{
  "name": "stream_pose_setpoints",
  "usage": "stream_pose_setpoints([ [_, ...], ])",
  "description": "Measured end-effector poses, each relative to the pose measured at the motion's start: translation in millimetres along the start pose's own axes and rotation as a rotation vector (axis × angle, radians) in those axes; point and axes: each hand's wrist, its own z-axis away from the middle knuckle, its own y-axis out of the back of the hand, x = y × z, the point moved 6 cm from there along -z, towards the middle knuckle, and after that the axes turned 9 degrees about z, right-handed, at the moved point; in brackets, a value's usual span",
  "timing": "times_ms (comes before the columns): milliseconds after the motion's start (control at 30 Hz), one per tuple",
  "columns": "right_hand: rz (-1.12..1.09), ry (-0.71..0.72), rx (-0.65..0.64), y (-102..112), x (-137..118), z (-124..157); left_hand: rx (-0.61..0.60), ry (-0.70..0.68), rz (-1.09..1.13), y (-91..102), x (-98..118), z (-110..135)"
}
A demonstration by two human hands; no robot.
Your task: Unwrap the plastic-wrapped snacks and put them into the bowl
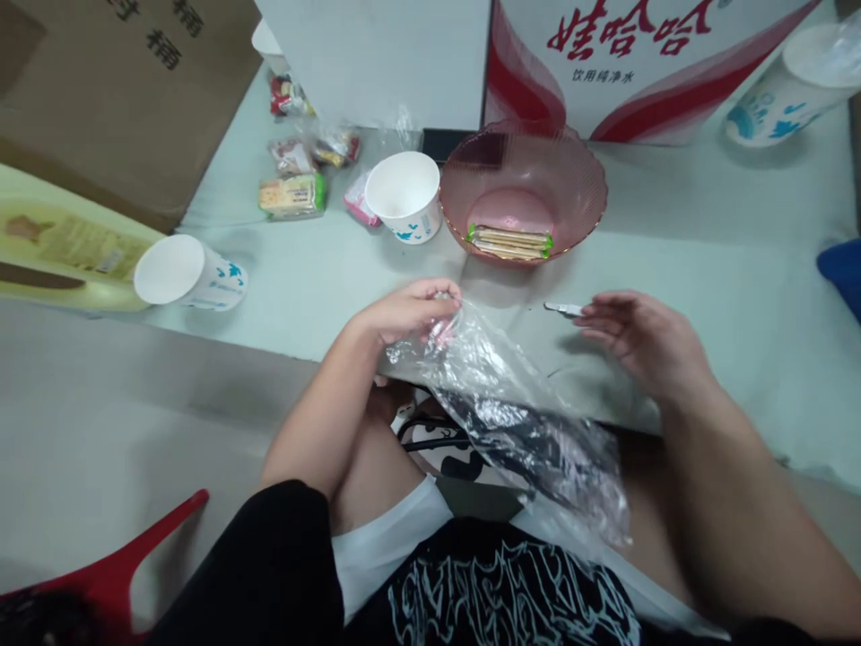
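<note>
Pinched in my left hand (pixel 427 314) is a clear plastic bag (pixel 511 404). It hangs over the table's front edge and down across my lap. Something pinkish shows by the fingers, too blurred to name. My right hand (pixel 636 336) is closed on a small white tool with a metal tip (pixel 565 309), pointing left just above the table. Its exact kind cannot be made out. Beyond both hands stands a pink translucent bowl (pixel 585 188) with a bundle of snack sticks in a wrapper (pixel 511 242) inside.
Beside the bowl is a paper cup (pixel 407 193), with another paper cup (pixel 192 274) tipped at the left. Wrapped snacks (pixel 292 196) lie behind. A white and red carton (pixel 639 90) blocks the back. A yellow bottle (pixel 73 242) and a red chair (pixel 127 565) are at left.
</note>
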Motion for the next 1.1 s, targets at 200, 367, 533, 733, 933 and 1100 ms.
stream_pose_setpoints([
  [200, 0.283, -0.159, -0.673, -95, 11, 28, -0.171, 0.048, -0.045, -16.3, -2, -1],
  [367, 0.306, -0.073, -0.459, -83, 0, 25, -0.077, -0.101, 0.306, 13.3, 7, -4],
  [533, 0.134, -0.111, -0.128, -66, 4, 13, -0.119, -0.285, 0.570, -15.4, -10, -14],
  [733, 0.147, -0.075, -0.113, -64, 3, 4, -0.032, -0.190, 0.169, -42.9, -28, -25],
  [933, 0.159, 0.057, -0.055, -56, -3, 9, 0.021, -0.202, 0.104, -36.8, -22, -23],
  [1100, 0.305, 0.363, -0.142, -50, -24, 15, 0.049, -0.272, 0.201, -27.4, -15, -19],
])
